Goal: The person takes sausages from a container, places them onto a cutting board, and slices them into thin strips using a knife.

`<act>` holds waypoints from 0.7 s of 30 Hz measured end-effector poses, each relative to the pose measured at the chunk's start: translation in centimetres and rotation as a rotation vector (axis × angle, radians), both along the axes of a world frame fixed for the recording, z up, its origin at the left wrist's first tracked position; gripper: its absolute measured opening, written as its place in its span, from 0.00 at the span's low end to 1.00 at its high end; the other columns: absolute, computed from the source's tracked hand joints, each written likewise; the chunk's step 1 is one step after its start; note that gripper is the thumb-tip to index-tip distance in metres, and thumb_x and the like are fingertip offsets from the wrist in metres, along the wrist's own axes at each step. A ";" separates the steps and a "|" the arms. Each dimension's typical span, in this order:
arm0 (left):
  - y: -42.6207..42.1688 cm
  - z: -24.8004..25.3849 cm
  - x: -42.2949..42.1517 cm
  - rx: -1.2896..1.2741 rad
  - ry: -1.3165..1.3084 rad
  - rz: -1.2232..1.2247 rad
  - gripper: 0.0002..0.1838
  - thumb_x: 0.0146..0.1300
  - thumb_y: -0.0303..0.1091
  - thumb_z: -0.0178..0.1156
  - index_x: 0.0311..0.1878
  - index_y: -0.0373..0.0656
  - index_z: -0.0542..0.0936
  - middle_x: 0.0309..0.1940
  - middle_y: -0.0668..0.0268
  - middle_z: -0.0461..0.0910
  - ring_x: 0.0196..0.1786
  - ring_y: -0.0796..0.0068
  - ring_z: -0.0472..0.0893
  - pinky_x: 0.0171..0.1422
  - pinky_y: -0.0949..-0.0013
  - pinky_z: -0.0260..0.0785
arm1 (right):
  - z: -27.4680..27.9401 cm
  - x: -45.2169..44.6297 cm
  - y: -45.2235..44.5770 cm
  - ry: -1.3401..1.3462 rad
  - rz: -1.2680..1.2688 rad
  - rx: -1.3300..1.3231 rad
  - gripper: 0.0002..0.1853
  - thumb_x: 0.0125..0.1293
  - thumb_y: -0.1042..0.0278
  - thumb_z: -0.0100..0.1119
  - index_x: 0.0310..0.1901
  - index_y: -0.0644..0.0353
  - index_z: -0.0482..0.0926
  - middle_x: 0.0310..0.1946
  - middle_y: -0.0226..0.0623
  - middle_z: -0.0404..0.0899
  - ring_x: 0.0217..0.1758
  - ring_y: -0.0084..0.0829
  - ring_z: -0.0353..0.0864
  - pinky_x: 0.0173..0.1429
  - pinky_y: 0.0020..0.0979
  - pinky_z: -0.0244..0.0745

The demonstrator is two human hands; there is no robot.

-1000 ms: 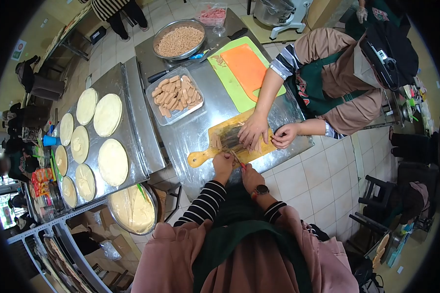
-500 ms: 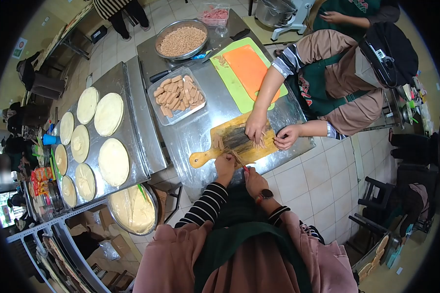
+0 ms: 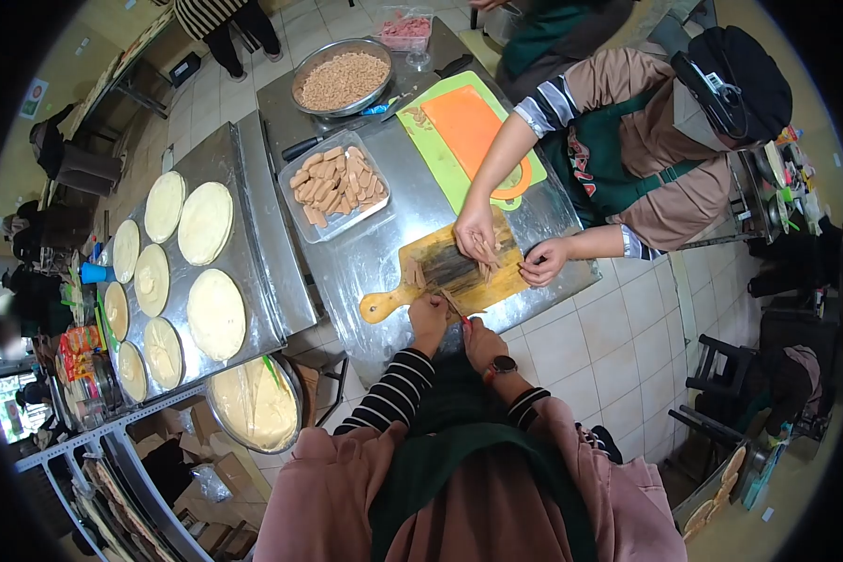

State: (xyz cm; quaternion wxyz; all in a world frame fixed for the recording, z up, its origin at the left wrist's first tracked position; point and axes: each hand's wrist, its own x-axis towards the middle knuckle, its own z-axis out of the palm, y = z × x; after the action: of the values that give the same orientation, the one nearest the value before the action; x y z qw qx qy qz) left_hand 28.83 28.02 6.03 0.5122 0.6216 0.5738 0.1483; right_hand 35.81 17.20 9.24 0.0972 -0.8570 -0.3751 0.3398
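Observation:
At the near edge of a wooden cutting board (image 3: 384, 304), my left hand (image 3: 429, 318) has its fingers closed on a thin brown strip (image 3: 448, 298). My right hand (image 3: 484, 345) is wrapped round the red handle (image 3: 466, 321) of a knife, whose blade meets the board's near edge by the strip. Cut brown strips (image 3: 415, 273) lie on the board beyond my left hand. Across the board, a co-worker's hand (image 3: 476, 230) pinches several brown strips over its dark middle, and the co-worker's other hand (image 3: 543, 262) is at the board's right end.
A clear tub (image 3: 345, 225) of brown sausage pieces and a steel bowl (image 3: 302, 101) of diced pieces stand beyond the board. An orange board (image 3: 464, 126) lies on a green one (image 3: 421, 150). Round dough sheets (image 3: 206, 223) cover the left table. Another person (image 3: 571, 33) stands at the back.
The co-worker's near-left hand has lifted strips off the board and moved slightly left. The person at the back has shifted left. My hands have hardly moved.

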 end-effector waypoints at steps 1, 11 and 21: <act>-0.1 -0.3 0.0 0.004 -0.001 -0.004 0.06 0.49 0.28 0.56 0.23 0.36 0.78 0.14 0.61 0.77 0.18 0.70 0.78 0.28 0.70 0.70 | 0.2 0.1 -0.1 -0.001 -0.004 0.004 0.17 0.66 0.55 0.36 0.39 0.63 0.66 0.25 0.54 0.77 0.30 0.50 0.77 0.34 0.45 0.72; 0.2 0.2 0.3 -0.126 -0.007 0.061 0.07 0.50 0.29 0.57 0.22 0.36 0.78 0.15 0.61 0.78 0.18 0.73 0.78 0.26 0.72 0.71 | 0.5 2.8 -1.2 -0.141 0.044 -0.025 0.16 0.64 0.53 0.43 0.39 0.59 0.66 0.34 0.46 0.75 0.36 0.46 0.78 0.39 0.42 0.73; 0.3 -0.7 6.3 -0.248 -0.231 0.107 0.07 0.57 0.27 0.55 0.33 0.33 0.77 0.26 0.59 0.79 0.25 0.74 0.80 0.25 0.77 0.71 | 2.1 7.9 1.5 -0.192 0.008 0.086 0.17 0.65 0.54 0.39 0.35 0.61 0.68 0.28 0.52 0.76 0.32 0.50 0.77 0.37 0.45 0.71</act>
State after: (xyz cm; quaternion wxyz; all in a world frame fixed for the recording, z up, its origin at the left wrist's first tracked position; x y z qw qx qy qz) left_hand 35.18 28.37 5.30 0.6390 0.5008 0.5573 0.1741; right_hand 43.68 18.67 11.39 0.0961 -0.8792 -0.4001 0.2400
